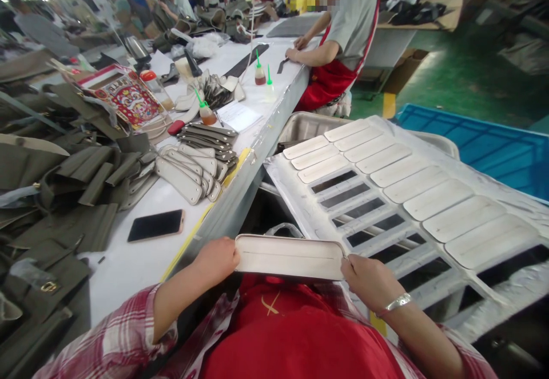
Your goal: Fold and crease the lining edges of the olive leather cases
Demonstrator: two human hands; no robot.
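Note:
A long cream leather panel (289, 258) with rounded corners and a thin line along its middle is stretched level in front of my red apron. My left hand (219, 260) pinches its left end, and my right hand (368, 276), with a silver bracelet at the wrist, grips the right end. Just beyond my right hand stands a white slotted rack (338, 227). Similar cream panels (433, 191) lie over many of its slots, while other slots are uncovered. The underside of the held panel is hidden.
On the white table (111, 276) lie a phone (156, 226), grey strap pieces (184, 173), olive bag parts (86, 167) and a green-tipped glue bottle (207, 113). A co-worker (343, 42) in a red apron handles a dark strip farther along. A blue crate (480, 144) sits behind the rack.

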